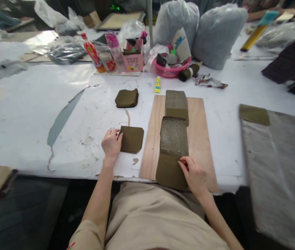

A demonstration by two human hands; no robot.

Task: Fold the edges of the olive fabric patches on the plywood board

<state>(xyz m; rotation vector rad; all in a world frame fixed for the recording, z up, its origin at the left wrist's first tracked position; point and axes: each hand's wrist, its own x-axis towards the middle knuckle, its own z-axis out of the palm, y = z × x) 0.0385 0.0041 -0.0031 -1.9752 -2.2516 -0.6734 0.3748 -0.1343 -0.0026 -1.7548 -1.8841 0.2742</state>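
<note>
My left hand (112, 143) grips the left edge of an olive-brown fabric piece (132, 139) with clipped corners, thumb on top, at the table's near side. My right hand (194, 173) pinches the right edge of another olive piece (170, 171), which lies over the near end of a wooden board (149, 146). Farther up the board, overlapping pieces form a column, with a grey, speckled patch (175, 135) showing in the middle and a second grey patch (176, 99) at the far end. A small stack of olive pieces (126, 98) lies beyond my left hand.
Behind the board lies a yellow tube (158, 85). A pink basket (172, 71), a pink box (134, 57) and a red-labelled bottle (92, 52) stand farther back, with stuffed grey bags (219, 34) behind. At right, a grey sheet (277, 166) overhangs the table's front edge.
</note>
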